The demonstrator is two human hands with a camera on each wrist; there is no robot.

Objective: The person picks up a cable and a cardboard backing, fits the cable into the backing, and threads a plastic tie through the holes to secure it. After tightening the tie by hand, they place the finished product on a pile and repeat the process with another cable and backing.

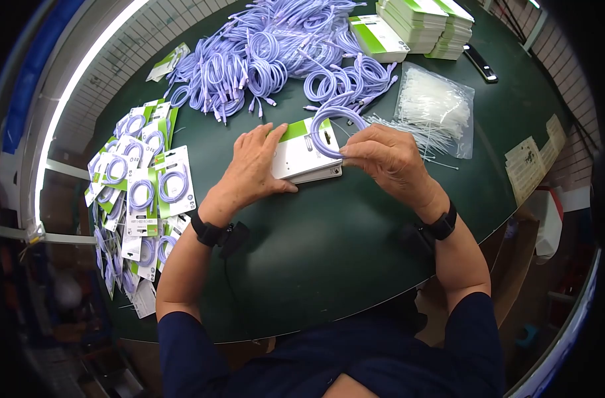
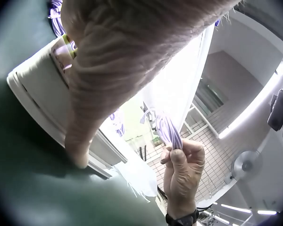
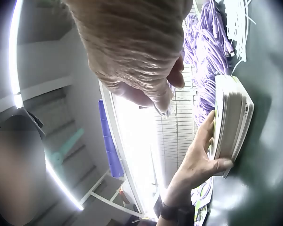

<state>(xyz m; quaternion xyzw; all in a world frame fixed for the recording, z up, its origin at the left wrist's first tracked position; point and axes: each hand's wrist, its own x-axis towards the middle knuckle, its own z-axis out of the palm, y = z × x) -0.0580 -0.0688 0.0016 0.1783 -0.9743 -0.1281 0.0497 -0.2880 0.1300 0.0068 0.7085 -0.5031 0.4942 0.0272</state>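
My right hand point(image 1: 395, 159) pinches a coiled lilac cable point(image 1: 315, 140) between thumb and fingers, over the right end of a stack of white-and-green packaging cards point(image 1: 296, 156). In the left wrist view the coil point(image 2: 167, 129) stands up from the fingertips of that hand point(image 2: 181, 174). My left hand point(image 1: 249, 166) holds the left end of the stack, its thumb along the near side and its fingers toward the far side. The right wrist view shows the stack's thick edge point(image 3: 231, 122) beside the left thumb. Part of the coil is hidden behind the right fingers.
Many loose lilac cables point(image 1: 269, 53) are heaped at the back. Carded cables point(image 1: 140, 192) pile up at the left. Behind the right hand lies a clear bag of white cable ties point(image 1: 438, 106). More card stacks point(image 1: 415, 26) and a dark phone point(image 1: 480, 63) lie back right.
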